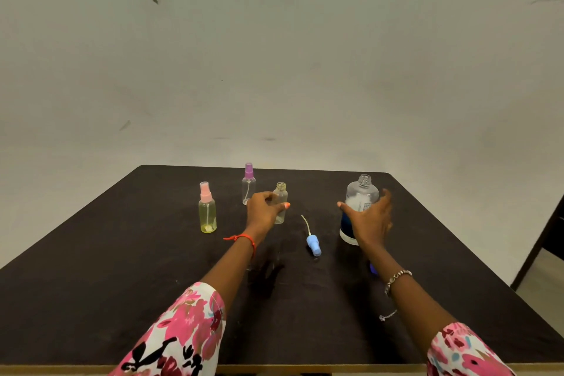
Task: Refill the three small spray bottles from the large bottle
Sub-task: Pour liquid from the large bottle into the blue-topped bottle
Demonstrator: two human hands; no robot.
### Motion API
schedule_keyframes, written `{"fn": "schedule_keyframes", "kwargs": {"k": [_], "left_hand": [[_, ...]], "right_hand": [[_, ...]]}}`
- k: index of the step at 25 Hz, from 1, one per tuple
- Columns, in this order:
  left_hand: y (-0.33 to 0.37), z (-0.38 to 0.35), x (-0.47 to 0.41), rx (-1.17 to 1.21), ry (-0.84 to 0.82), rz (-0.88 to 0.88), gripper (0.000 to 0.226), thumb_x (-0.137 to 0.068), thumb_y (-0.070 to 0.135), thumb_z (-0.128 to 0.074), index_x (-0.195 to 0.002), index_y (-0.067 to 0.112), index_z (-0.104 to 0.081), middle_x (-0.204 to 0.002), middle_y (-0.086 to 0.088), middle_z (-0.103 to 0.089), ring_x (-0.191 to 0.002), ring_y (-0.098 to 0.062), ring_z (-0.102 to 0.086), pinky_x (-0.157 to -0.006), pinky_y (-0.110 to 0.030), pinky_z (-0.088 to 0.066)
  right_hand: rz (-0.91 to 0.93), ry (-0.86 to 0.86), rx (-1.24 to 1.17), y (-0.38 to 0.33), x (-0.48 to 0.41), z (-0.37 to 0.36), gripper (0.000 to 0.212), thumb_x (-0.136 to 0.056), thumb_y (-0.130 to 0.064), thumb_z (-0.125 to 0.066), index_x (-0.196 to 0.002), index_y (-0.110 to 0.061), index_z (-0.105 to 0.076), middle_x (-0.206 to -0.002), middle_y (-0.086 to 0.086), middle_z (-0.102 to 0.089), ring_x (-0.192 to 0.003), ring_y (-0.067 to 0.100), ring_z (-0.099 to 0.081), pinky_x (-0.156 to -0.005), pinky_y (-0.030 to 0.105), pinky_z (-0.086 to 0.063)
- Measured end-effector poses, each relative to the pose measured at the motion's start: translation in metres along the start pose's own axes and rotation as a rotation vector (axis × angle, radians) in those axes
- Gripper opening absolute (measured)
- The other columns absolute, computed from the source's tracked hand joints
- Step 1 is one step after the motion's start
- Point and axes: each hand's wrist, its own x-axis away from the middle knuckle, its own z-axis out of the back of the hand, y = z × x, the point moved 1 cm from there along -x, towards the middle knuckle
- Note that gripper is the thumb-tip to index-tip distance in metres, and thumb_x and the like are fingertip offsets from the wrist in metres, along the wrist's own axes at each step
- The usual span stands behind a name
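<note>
Left hand (265, 209) clasped around uncapped small spray bottle (280, 203) at mid-table (91, 284); right hand (370, 217) spread wide, against large bottle (360, 195), open-necked, not yet closed on it. Between them, blue spray head (313, 246) lying flat. Pink-capped bottle (207, 210) left, purple-capped bottle (248, 183) behind, both upright.

You have a dark table (122, 284) with a pale front edge, a plain grey wall (274, 55) behind its far edge, and a dark frame (540, 241) beyond its right edge.
</note>
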Motion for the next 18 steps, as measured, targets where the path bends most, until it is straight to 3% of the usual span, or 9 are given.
{"fn": "schedule_keyframes", "kwargs": {"k": [2,5,8,13,18], "left_hand": [[0.004,0.003,0.001,0.019,0.012,-0.01,0.04,-0.075,0.007,-0.072,-0.112,-0.004,-0.06,-0.11,-0.016,-0.063,-0.093,-0.016,-0.055,-0.081,-0.024,-0.045],[0.011,0.01,0.001,0.034,0.032,-0.031,0.047,-0.072,0.007,-0.074,-0.115,-0.002,-0.059,-0.112,-0.016,-0.065,-0.096,-0.018,-0.059,-0.082,-0.023,-0.046],[0.019,0.019,0.001,0.037,0.056,-0.047,0.051,-0.068,0.01,-0.078,-0.114,-0.001,-0.06,-0.109,-0.017,-0.066,-0.1,-0.023,-0.063,-0.082,-0.024,-0.049],[0.031,0.034,0.006,0.002,0.031,-0.102,0.048,-0.067,0.013,-0.079,-0.111,0.001,-0.063,-0.108,-0.015,-0.068,-0.089,-0.013,-0.061,-0.077,-0.021,-0.05],[0.045,0.05,0.014,-0.01,0.025,-0.118,0.049,-0.068,0.014,-0.078,-0.112,0.0,-0.063,-0.113,-0.015,-0.066,-0.092,-0.016,-0.06,-0.084,-0.03,-0.052]], "right_hand": [[-0.004,-0.071,-0.087,-0.001,-0.001,-0.002,0.077,-0.065,-0.024,-0.081,-0.126,-0.007,-0.037,-0.131,0.017,-0.048,-0.12,0.036,-0.047,-0.097,0.049,-0.042],[0.039,-0.098,-0.116,-0.014,-0.004,-0.001,0.067,-0.061,-0.014,-0.083,-0.117,-0.007,-0.047,-0.12,0.016,-0.057,-0.11,0.034,-0.053,-0.091,0.046,-0.047],[0.11,-0.164,-0.086,-0.033,-0.003,-0.002,0.068,-0.057,-0.01,-0.083,-0.116,-0.012,-0.051,-0.115,0.013,-0.061,-0.107,0.033,-0.056,-0.092,0.051,-0.047],[0.295,-0.221,0.034,-0.071,0.003,0.0,0.07,-0.054,-0.012,-0.079,-0.118,-0.022,-0.051,-0.111,0.009,-0.064,-0.102,0.031,-0.058,-0.091,0.048,-0.046],[0.477,-0.277,0.123,-0.106,0.005,-0.002,0.072,-0.057,-0.013,-0.08,-0.122,-0.021,-0.051,-0.116,0.01,-0.061,-0.108,0.031,-0.053,-0.096,0.048,-0.04]]}}
